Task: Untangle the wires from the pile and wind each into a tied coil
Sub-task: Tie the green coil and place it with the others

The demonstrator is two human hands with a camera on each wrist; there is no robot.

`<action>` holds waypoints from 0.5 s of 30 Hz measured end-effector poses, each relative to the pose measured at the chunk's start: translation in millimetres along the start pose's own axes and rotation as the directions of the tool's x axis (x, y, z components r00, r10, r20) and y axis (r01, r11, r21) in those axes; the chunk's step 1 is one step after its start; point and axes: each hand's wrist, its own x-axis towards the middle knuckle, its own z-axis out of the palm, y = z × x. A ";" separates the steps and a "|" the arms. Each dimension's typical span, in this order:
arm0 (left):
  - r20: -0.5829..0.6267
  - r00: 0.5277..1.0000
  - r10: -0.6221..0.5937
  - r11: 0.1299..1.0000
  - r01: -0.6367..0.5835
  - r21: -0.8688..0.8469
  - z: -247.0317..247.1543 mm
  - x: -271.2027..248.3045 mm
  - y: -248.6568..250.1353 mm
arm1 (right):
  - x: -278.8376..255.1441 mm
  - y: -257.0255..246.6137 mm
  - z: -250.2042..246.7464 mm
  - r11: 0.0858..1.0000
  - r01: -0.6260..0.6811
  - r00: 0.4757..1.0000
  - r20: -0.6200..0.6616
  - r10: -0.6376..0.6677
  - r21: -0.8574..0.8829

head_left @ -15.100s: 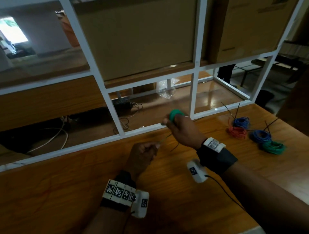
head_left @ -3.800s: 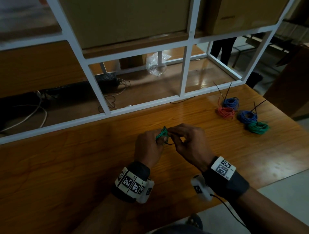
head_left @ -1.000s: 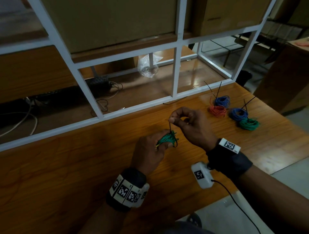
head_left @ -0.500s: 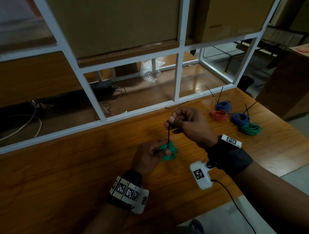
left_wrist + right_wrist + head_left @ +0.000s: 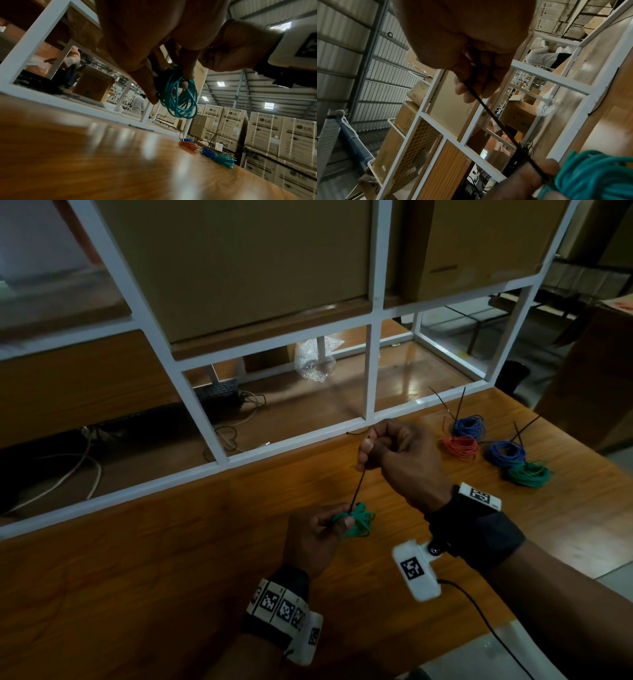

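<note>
The green wire coil [image 5: 356,520] is a small bundle of loose loops, pinched at one side by the left hand [image 5: 317,537] just above the desk [image 5: 171,559], near the middle and closer to its near edge. A thin black tie [image 5: 358,486] runs up taut from the coil to the right hand [image 5: 397,455], which pinches its free end between thumb and curled fingers. Four more coils lie toward the desk's far right corner: a blue coil [image 5: 468,426], a red coil [image 5: 461,447], a second blue coil [image 5: 505,453] and a second green coil [image 5: 529,473], with black tie ends sticking up among them. A white frame [image 5: 239,455] runs along the far edge. The desk's left half is bare wood.
</note>
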 end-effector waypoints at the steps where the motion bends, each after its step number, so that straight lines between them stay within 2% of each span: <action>1: -0.011 0.999 -0.038 0.999 0.038 -0.008 1.5 0.2 -2.2 | -0.7 2.8 1.0 1.000 0.000 1.000 0.010 0.000 -0.021; 6: -0.021 0.990 -0.137 0.990 0.136 -0.034 4.3 -1.4 -8.1 | -3.5 11.8 4.7 0.996 0.015 1.000 0.022 -0.013 -0.093; 8: -0.005 0.987 -0.161 0.987 0.161 -0.027 4.3 -0.5 -8.2 | -2.7 11.7 5.4 0.998 -0.005 1.000 0.021 0.006 -0.059; 12: 0.019 0.967 -0.252 0.938 0.249 -0.239 2.8 3.0 7.6 | 6.1 -4.6 -1.0 0.995 -0.022 0.998 0.055 0.016 0.101; 15: -0.021 0.960 -0.281 0.894 0.254 -0.370 6.3 3.8 20.8 | 10.4 -6.0 -15.4 0.992 -0.061 0.988 0.150 0.043 0.115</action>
